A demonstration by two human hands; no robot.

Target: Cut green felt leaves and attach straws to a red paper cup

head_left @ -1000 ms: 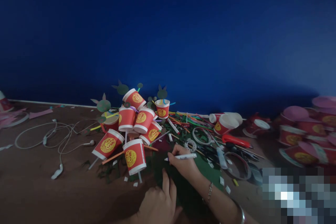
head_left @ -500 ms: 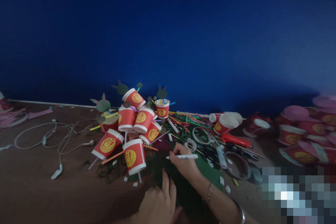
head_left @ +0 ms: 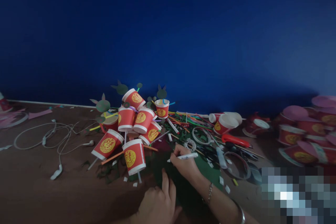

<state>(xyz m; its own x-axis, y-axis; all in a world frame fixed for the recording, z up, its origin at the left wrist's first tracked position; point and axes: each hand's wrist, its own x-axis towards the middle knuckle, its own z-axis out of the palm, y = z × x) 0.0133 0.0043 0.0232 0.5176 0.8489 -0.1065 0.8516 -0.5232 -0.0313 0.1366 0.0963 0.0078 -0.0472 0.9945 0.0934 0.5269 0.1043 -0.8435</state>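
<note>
My right hand (head_left: pixel 185 166) grips a white marker (head_left: pixel 191 156), its tip pointing left, just above or on a dark green sheet of paper (head_left: pixel 210 173); contact is hard to tell. Close by, my left hand (head_left: pixel 159 197) lies palm down at the sheet's left part, fingers stretched out and holding nothing. Left of my hands stands a pile of red and white paper cups (head_left: pixel 134 157) with straws stuck through them. Green paper rabbit heads (head_left: pixel 103 105) are fixed to some of them.
Tangled white earphones (head_left: pixel 60 171) lie at left. Behind the sheet are loose colored straws (head_left: pixel 183 119), tape rolls (head_left: pixel 201 135), a red-handled tool (head_left: pixel 237 140) and a glue tube (head_left: pixel 221 157). More cups with pink tops (head_left: pixel 296 112) stand at far right. A blue wall (head_left: pixel 168 42) rises behind.
My right hand and the marker have shifted very slightly, with the marker's back end tipped up a little. My left hand has stayed in place.
</note>
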